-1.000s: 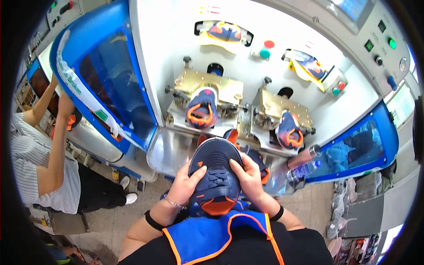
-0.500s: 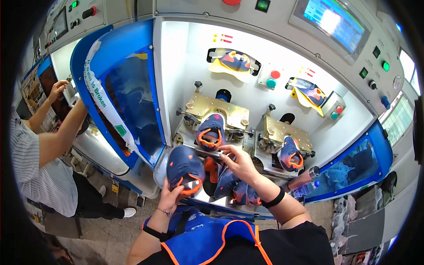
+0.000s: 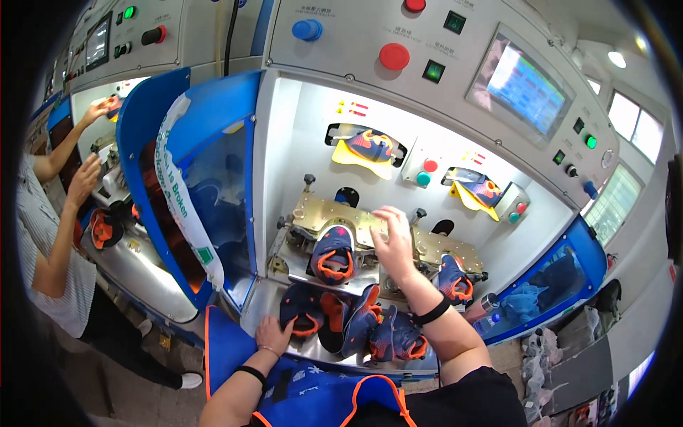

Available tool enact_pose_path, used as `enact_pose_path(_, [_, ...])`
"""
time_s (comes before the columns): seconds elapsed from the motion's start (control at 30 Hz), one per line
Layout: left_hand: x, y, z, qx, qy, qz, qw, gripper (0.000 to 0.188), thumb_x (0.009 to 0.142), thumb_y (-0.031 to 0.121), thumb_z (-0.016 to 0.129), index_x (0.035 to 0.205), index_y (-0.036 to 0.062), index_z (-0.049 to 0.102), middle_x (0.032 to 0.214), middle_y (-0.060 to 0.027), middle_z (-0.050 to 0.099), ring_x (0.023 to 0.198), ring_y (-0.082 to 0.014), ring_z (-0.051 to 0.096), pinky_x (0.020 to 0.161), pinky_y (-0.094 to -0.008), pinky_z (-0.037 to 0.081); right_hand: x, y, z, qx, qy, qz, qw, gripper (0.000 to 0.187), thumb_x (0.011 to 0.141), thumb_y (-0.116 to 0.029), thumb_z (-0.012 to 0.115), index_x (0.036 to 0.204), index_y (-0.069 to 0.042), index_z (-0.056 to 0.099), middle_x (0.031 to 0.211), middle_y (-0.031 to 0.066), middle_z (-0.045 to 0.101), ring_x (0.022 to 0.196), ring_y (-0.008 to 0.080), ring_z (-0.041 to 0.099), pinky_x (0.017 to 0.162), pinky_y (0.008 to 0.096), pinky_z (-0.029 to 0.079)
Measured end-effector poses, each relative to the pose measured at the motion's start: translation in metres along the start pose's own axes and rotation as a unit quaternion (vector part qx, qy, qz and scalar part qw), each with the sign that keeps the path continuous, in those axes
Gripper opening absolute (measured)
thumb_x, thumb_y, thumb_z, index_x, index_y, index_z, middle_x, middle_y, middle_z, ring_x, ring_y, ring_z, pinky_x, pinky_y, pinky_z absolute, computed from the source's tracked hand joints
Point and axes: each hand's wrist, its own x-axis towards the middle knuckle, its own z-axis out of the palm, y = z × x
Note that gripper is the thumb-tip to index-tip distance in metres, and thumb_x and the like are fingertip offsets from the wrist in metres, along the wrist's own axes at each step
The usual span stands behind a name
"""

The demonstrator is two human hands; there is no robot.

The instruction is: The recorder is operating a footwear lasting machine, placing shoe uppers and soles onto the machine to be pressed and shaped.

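A dark blue shoe, in the head view, sits at the left of the metal tray, beside other shoes. The left hand has its thumb against it; whether it grips, I cannot tell. The right hand, empty with fingers parted, is raised near a gold-coloured plate.

Black short-sleeved shirt at five o'clock, orange-edged blue apron at six, black forearm bands at five and seven, thin bracelet
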Motion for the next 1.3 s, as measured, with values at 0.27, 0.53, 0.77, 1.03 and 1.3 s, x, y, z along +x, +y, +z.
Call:
enact_pose_path(0.27, [0.001, -0.025, 0.017, 0.095, 0.032, 0.121, 0.988, 0.045, 0.091, 0.043, 0.055, 0.074, 0.0047, 0.071, 0.085, -0.0126, 0.060, 0.088, -0.0333, 0.059, 0.074, -0.0474, 0.046, 0.057, 0.074, -0.026, -0.252, 0.034, 0.058, 0.965, 0.055, 0.078, -0.016, 0.074, 0.125, 0.000, 0.052, 0.149, 0.0287, 0.034, 0.134, 0.0425, 0.039, 0.109, 0.0460, 0.036])
enact_pose_path(0.53, [0.002, -0.028, 0.016, 0.092, 0.027, 0.125, 0.987, 0.045, 0.088, 0.046, 0.058, 0.076, 0.0058, 0.074, 0.084, -0.0132, 0.062, 0.086, -0.0327, 0.060, 0.072, -0.0465, 0.048, 0.100, 0.088, -0.033, -0.303, 0.056, 0.061, 0.949, 0.066, 0.074, -0.018, 0.075, 0.132, -0.002, 0.048, 0.142, 0.0232, 0.045, 0.132, 0.0383, 0.042, 0.107, 0.0431, 0.040])
enact_pose_path(0.77, [0.001, -0.029, 0.015, 0.100, 0.029, 0.125, 0.987, 0.046, 0.087, 0.048, 0.058, 0.074, 0.0062, 0.073, 0.083, -0.0117, 0.062, 0.085, -0.0319, 0.061, 0.070, -0.0458, 0.049, 0.110, 0.086, -0.024, -0.407, -0.053, 0.190, 0.892, 0.082, 0.079, -0.027, 0.071, 0.148, -0.013, 0.031, 0.156, 0.0124, 0.023, 0.143, 0.0298, 0.029, 0.101, 0.0442, 0.043])
enact_pose_path(1.03, [0.000, -0.030, 0.014, 0.095, 0.011, 0.144, 0.985, 0.047, 0.089, 0.047, 0.056, 0.074, 0.0053, 0.072, 0.082, -0.0128, 0.063, 0.082, -0.0331, 0.061, 0.069, -0.0478, 0.049, 0.107, 0.075, -0.014, -0.473, -0.023, 0.197, 0.858, 0.084, 0.077, -0.031, 0.075, 0.146, -0.008, 0.032, 0.147, 0.0152, 0.035, 0.134, 0.0303, 0.040, 0.101, 0.0432, 0.043])
enact_pose_path(1.3, [0.002, -0.031, 0.018, 0.085, 0.026, 0.146, 0.985, 0.045, 0.089, 0.045, 0.058, 0.071, 0.0061, 0.070, 0.081, -0.0114, 0.062, 0.082, -0.0321, 0.061, 0.067, -0.0466, 0.049, 0.020, -0.007, 0.017, -0.112, 0.137, -0.047, 0.983, 0.032, 0.081, -0.009, 0.069, 0.109, -0.006, 0.056, 0.110, 0.0173, 0.060, 0.098, 0.0347, 0.061, 0.080, 0.0394, 0.052])
